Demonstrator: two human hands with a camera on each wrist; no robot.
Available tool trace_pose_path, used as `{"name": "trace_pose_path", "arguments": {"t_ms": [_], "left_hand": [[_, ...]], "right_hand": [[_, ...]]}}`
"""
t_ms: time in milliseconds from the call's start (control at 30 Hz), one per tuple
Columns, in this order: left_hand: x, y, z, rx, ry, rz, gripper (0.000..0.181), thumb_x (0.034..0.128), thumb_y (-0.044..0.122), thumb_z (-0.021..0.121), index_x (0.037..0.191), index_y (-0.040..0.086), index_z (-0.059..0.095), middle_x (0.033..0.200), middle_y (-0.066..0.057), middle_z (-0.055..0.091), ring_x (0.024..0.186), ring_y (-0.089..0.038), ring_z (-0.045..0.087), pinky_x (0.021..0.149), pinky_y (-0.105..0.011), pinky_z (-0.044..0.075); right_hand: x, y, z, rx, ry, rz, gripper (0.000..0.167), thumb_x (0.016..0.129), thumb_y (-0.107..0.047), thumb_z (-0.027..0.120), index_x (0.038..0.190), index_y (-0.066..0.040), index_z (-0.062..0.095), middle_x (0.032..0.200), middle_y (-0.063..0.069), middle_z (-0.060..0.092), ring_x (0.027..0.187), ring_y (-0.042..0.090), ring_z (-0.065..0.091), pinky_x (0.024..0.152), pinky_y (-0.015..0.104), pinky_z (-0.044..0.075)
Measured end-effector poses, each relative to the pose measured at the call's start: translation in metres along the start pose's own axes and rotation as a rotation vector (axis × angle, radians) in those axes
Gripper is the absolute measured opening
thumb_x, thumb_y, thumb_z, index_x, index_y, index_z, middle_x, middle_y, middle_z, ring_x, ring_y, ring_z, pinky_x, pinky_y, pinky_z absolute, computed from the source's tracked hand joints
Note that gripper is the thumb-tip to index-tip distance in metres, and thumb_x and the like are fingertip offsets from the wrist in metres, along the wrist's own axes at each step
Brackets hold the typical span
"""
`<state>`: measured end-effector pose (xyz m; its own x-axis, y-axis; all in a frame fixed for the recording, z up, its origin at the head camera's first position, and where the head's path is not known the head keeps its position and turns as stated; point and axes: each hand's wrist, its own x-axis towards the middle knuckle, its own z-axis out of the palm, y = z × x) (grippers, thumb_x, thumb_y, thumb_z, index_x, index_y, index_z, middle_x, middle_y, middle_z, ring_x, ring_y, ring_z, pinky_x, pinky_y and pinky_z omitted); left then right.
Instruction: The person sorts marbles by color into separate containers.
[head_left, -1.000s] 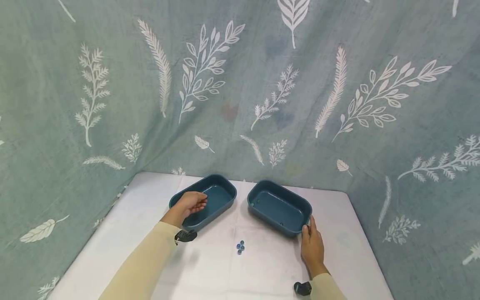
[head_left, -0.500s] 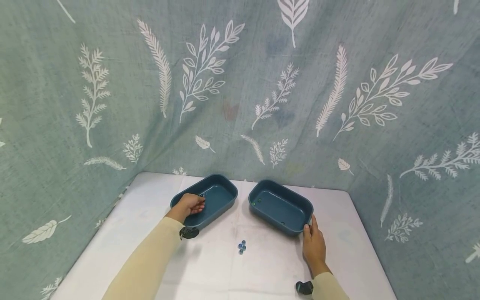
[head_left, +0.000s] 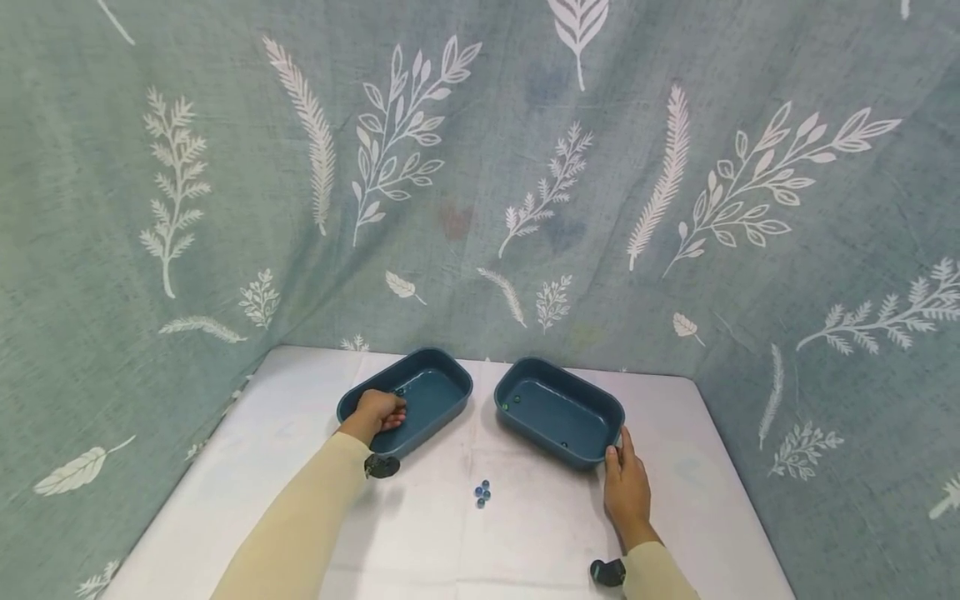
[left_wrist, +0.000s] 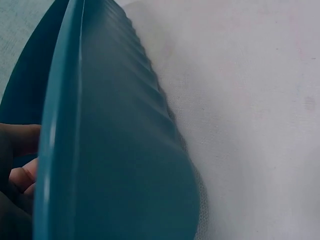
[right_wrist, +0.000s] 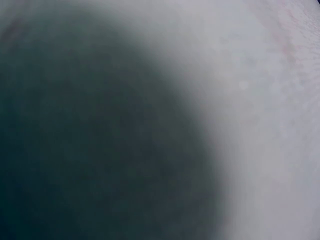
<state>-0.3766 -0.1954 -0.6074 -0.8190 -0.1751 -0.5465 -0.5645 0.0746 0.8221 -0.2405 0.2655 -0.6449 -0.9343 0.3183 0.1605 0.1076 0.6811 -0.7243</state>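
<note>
My left hand (head_left: pixel 381 408) is inside the left blue tray (head_left: pixel 450 406), its fingers curled near the tray floor. A small green marble (head_left: pixel 400 392) lies just beyond its fingers; whether the fingers hold another is hidden. In the left wrist view the tray wall (left_wrist: pixel 125 150) covers most of that hand, leaving a few fingertips (left_wrist: pixel 22 175) visible. My right hand (head_left: pixel 628 490) rests against the near right corner of the right blue tray (head_left: pixel 525 431), thumb and straight fingers touching its outside. Two green marbles (head_left: pixel 517 399) and a darker marble (head_left: pixel 564 444) lie in this tray.
Several blue marbles (head_left: pixel 482 493) sit close together on the white tablecloth (head_left: pixel 420 533), nearer than the trays. A patterned green cloth (head_left: pixel 465 183) hangs behind and at both sides. The right wrist view is mostly a dark blur beside white cloth.
My left hand has sunk slightly lower and left in its tray, and a green marble now shows beyond its fingers. The right hand stays at its tray's corner.
</note>
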Motion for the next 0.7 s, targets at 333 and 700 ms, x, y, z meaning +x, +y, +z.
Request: {"name": "trace_pose_path", "arguments": {"t_ms": [333,700], "left_hand": [[0.0057,-0.0004,-0.0009,0.018,0.028,0.001,0.005,0.0890,0.001,0.064,0.085,-0.001,0.062,0.061,-0.006,0.063,0.050,-0.012,0.064,0.051,-0.026,0.057],[0.0059,0.0007,-0.0012,0.034,0.014,0.005,0.004,0.0891,0.000,0.063,0.087,-0.003,0.062,0.062,-0.007,0.063,0.051,-0.013,0.064,0.051,-0.027,0.057]], "right_hand": [[0.0015,0.0011,0.0011,-0.004,0.004,-0.007,0.063,0.104,-0.054,0.027,0.157,-0.020,0.021,0.133,0.022,0.053,0.126,0.042,0.044,0.105,0.063,0.032],[0.0021,-0.0001,0.0006,-0.018,0.002,-0.010,0.063,0.104,-0.054,0.025,0.156,-0.019,0.020,0.132,0.021,0.054,0.126,0.041,0.045,0.104,0.062,0.033]]}}
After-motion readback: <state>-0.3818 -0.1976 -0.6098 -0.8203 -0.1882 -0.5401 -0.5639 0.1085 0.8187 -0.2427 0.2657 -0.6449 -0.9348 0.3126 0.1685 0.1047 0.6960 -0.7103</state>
